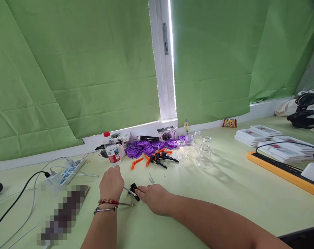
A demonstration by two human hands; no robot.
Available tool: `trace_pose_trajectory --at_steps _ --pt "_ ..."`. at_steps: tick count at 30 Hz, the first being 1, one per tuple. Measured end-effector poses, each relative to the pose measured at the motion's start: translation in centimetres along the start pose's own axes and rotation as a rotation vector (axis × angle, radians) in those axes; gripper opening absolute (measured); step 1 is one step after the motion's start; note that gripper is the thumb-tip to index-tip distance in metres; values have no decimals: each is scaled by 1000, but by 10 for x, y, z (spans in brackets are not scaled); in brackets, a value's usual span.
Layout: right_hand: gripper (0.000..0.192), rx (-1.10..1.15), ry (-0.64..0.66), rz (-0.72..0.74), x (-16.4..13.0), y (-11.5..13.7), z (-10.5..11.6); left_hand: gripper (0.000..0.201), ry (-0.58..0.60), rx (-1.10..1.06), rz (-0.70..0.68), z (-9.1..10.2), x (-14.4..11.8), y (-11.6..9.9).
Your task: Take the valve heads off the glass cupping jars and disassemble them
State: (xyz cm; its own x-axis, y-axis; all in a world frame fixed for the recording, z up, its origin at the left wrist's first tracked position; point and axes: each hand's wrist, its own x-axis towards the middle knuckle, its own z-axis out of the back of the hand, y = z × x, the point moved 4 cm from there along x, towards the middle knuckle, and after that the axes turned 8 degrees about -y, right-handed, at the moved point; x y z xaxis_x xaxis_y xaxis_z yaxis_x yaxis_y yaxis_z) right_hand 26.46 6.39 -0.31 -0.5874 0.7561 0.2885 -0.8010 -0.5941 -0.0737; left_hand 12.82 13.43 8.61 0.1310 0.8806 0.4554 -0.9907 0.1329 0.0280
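While the power strip (68, 169) and the water bottle (112, 150) are seen at the left of the pale green table (224, 193), the left hand (111, 185) is curled, and a thin metal rod (128, 190) seems to be pinched in it. The rod's long axis runs rightwards into a small black part (135, 191), which is touched by the loosely bent fingers of the right hand (154, 197). The part lies between both hands, nearer the right one. Purple pieces (146, 147) and glass jars (198, 148) are placed farther back.
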Motion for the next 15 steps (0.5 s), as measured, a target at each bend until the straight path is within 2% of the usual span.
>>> trace_pose_trajectory --at_steps 4,7,9,12,15 --pt "70 36 -1 1 -1 -3 1 31 -255 -158 -56 6 7 -3" --pt "70 78 -10 -60 3 -16 8 35 -378 -353 -51 -5 12 0" --pt "61 75 -36 -154 8 -31 14 35 -375 -473 16 -19 17 4" --pt "46 -4 -71 -272 19 -56 23 38 -238 -606 203 -45 22 13" --pt "38 -122 11 -289 31 -76 22 41 -148 -596 285 -63 24 20"
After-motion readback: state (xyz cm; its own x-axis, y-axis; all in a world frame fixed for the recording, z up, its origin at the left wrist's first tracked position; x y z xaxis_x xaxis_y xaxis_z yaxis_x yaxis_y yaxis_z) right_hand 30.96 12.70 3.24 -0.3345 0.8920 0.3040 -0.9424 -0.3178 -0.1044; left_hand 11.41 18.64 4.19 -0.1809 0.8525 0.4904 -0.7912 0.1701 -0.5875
